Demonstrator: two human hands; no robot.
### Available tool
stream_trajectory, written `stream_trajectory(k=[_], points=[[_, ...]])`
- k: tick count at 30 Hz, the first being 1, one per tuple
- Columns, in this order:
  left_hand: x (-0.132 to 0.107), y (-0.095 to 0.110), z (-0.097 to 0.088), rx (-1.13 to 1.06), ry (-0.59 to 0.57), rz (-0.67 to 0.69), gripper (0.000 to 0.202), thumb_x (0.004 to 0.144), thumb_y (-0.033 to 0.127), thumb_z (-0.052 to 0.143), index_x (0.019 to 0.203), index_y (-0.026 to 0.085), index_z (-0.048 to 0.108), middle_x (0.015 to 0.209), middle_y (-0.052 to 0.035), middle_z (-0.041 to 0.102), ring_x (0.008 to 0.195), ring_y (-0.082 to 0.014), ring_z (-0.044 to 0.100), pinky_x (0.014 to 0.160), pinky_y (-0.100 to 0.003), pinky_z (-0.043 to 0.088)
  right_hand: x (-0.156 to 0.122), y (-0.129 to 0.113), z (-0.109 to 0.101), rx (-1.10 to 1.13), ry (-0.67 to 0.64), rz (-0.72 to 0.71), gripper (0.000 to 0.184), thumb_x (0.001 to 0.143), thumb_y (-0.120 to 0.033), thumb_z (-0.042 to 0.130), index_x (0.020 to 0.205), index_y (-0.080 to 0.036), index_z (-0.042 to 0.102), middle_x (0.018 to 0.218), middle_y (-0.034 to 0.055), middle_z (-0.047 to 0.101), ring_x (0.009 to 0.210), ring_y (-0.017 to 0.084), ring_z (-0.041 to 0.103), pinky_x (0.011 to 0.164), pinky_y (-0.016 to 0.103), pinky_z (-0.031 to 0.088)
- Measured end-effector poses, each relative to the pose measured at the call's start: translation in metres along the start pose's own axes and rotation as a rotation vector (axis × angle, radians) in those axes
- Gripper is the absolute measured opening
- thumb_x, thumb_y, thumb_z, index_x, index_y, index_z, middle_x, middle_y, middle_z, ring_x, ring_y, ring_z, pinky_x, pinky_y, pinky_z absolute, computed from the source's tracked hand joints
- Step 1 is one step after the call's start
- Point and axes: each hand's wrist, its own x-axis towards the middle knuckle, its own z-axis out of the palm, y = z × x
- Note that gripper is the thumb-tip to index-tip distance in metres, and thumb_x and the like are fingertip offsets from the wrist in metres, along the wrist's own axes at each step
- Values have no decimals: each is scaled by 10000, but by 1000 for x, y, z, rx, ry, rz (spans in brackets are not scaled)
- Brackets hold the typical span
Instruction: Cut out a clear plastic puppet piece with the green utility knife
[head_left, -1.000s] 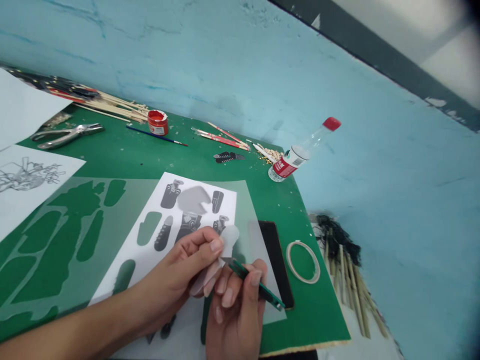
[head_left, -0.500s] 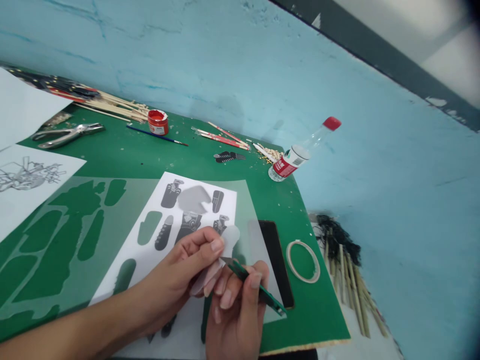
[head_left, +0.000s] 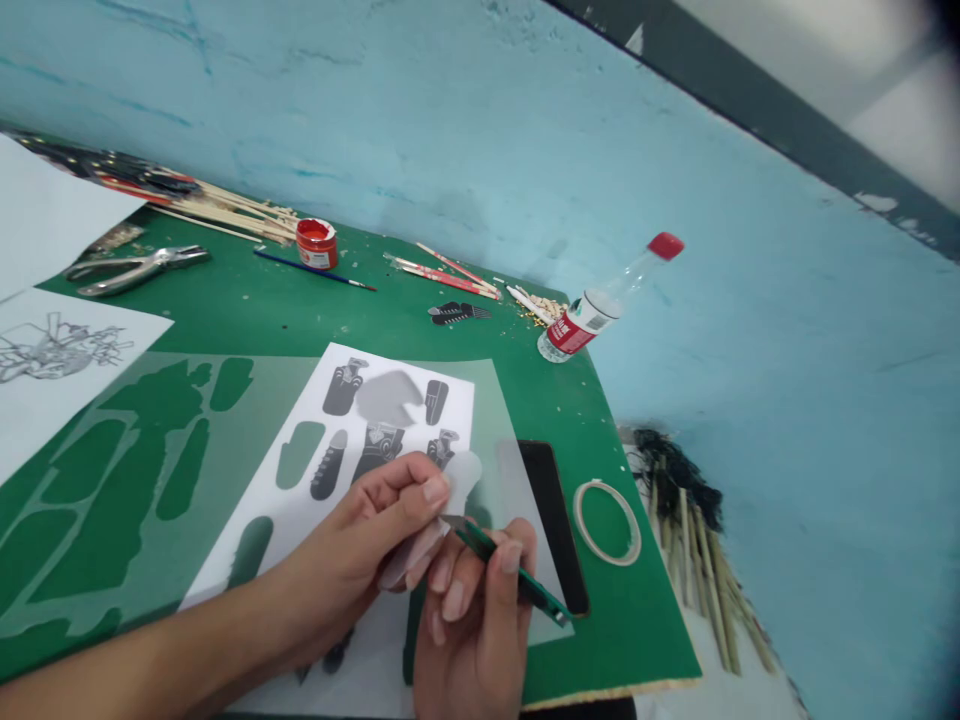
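Observation:
Between thumb and fingers, my left hand [head_left: 390, 515] pinches a small translucent plastic cutout [head_left: 462, 474]. My right hand [head_left: 480, 600] is closed on a green craft knife [head_left: 514, 575], its blade tip at the cutout's edge by my left thumb. Beneath both hands lies a white sheet printed with dark puppet-like parts [head_left: 259, 610], several of them cut away. A large translucent sheet with cut-out shapes [head_left: 255, 385] lies there too, the green table showing through its holes.
A black phone [head_left: 555, 520] and a tape roll [head_left: 607, 522] lie to the right. Farther back are a plastic bottle [head_left: 574, 330], a red paint jar [head_left: 316, 245], a paintbrush [head_left: 311, 269], pliers [head_left: 142, 270] and wooden sticks [head_left: 232, 215]. A blue wall [head_left: 450, 130] rises behind the table.
Almost nothing differs. Both hands keep their grips, and the knife tip stays at the cutout's edge with only a very slight shift.

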Motion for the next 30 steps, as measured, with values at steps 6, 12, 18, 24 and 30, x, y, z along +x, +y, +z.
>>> stream_trajectory(k=[6, 12, 18, 24, 30], points=[[0, 0, 0, -43, -20, -11, 406, 1023, 484, 909, 822, 212, 686, 544, 83, 525, 542, -102, 569, 568, -149, 548, -1, 1, -1, -5, 16, 4, 353, 1166, -414, 708, 847, -266, 740, 565, -83, 555, 499, 99, 439, 567, 143, 549], [1, -1, -1, -1, 20, -7, 445, 995, 523, 932, 816, 209, 673, 522, 87, 515, 522, -100, 571, 545, -144, 488, -3, 1, -2, -5, 17, 20, 368, 1168, -414, 699, 833, -263, 721, 547, -93, 480, 497, 105, 452, 565, 152, 540], [1, -1, -1, -10, 3, -12, 425, 998, 523, 925, 838, 216, 679, 521, 98, 492, 514, -106, 558, 531, -153, 497, -3, 1, -3, -4, 10, 24, 365, 1172, -424, 686, 843, -274, 732, 533, -93, 465, 557, 122, 616, 650, 184, 619], [0, 1, 1, -2, 3, -26, 440, 988, 529, 934, 832, 216, 667, 521, 106, 478, 505, -97, 529, 536, -152, 487, -4, 3, -4, 8, -11, 16, 347, 1190, -410, 648, 883, -287, 752, 540, -92, 461, 579, 125, 645, 657, 183, 622], [0, 0, -1, 14, 9, -19, 438, 1005, 535, 914, 835, 221, 660, 516, 103, 469, 514, -103, 563, 544, -152, 441, -4, 4, -5, -10, -12, 2, 375, 1207, -392, 602, 869, -275, 716, 554, -90, 433, 587, 138, 628, 675, 203, 631]])
